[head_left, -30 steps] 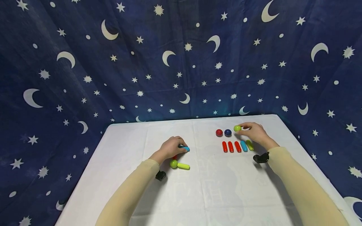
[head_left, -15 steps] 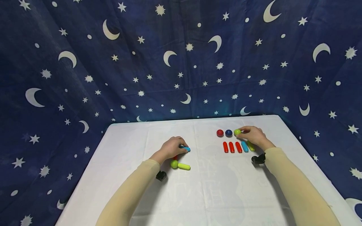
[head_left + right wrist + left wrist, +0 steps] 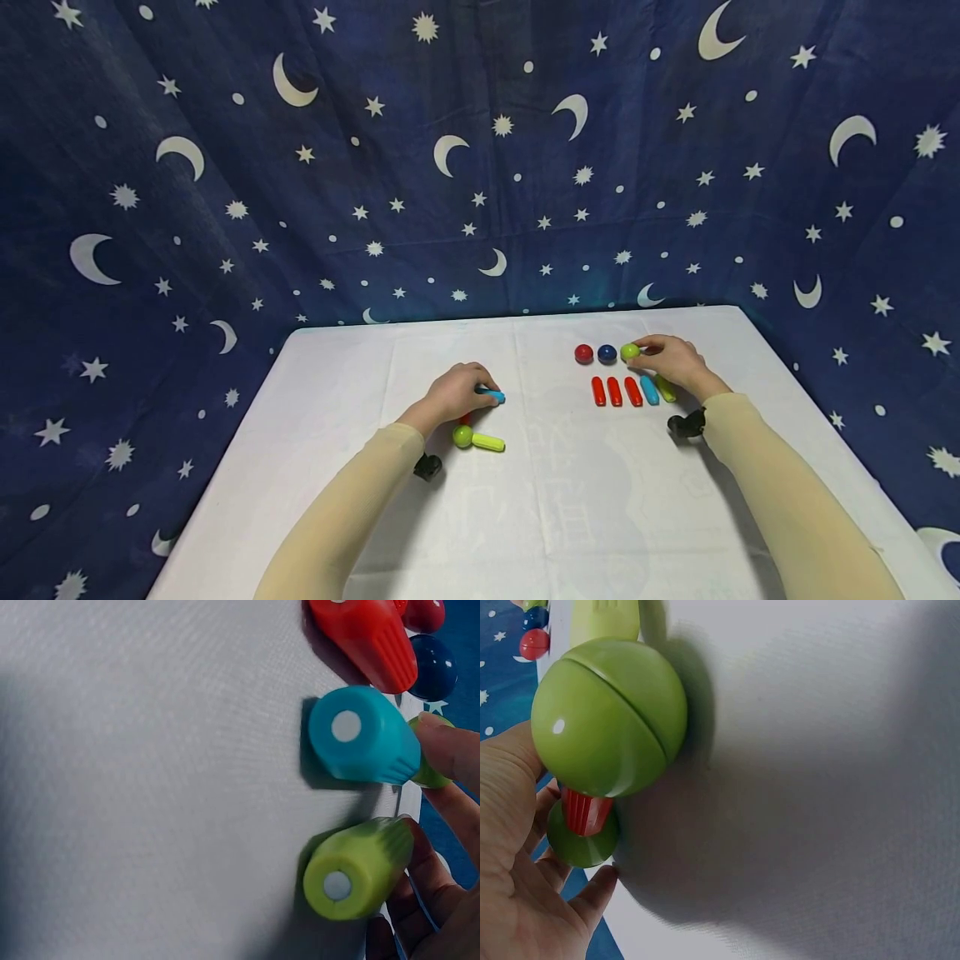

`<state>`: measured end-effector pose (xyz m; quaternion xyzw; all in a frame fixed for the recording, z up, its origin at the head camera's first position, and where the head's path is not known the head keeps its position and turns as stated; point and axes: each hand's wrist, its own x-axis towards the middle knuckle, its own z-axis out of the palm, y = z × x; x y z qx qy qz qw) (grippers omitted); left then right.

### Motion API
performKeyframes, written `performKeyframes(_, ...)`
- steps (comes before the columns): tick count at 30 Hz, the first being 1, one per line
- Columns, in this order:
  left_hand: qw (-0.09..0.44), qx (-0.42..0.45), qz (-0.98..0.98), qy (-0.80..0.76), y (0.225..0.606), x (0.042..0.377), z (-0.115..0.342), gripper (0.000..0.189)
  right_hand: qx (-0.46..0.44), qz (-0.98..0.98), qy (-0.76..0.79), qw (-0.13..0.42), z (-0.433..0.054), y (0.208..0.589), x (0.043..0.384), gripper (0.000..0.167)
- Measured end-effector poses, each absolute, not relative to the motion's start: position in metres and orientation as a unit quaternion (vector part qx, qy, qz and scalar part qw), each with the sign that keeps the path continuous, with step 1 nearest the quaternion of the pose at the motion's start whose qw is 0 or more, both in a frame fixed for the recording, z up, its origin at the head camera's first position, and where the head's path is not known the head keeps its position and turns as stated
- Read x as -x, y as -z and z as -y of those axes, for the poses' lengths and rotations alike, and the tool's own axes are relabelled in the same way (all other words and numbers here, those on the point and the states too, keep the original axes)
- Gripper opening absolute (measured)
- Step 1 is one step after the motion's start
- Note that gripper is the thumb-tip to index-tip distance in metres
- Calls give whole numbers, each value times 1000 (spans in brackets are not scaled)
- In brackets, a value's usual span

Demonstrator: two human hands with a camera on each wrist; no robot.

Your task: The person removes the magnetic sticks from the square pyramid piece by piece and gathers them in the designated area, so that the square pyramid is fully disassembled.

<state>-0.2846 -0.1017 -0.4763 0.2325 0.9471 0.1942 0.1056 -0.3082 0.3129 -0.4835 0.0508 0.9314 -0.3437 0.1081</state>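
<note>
Your left hand (image 3: 455, 392) curls round a blue rod (image 3: 492, 396), near a lime ball (image 3: 462, 436) touching a yellow-green rod (image 3: 489, 442); further right, past a red ball (image 3: 583, 354) and navy ball (image 3: 607, 354), a green ball (image 3: 629, 352) sits pinched in your right hand (image 3: 673, 361).

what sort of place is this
Probably a staged tabletop set-up, perhaps for filming, though the wider room is out of view. A table with a white covering stands before a dark blue curtain printed with moons and stars, with small coloured rods and balls on it.
</note>
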Motion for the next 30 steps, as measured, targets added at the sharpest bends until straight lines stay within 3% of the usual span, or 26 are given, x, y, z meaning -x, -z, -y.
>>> performKeyframes(30,109,-230,-945,-204,477,285,103,24,-42,-928,354,111,-313,487,310,70)
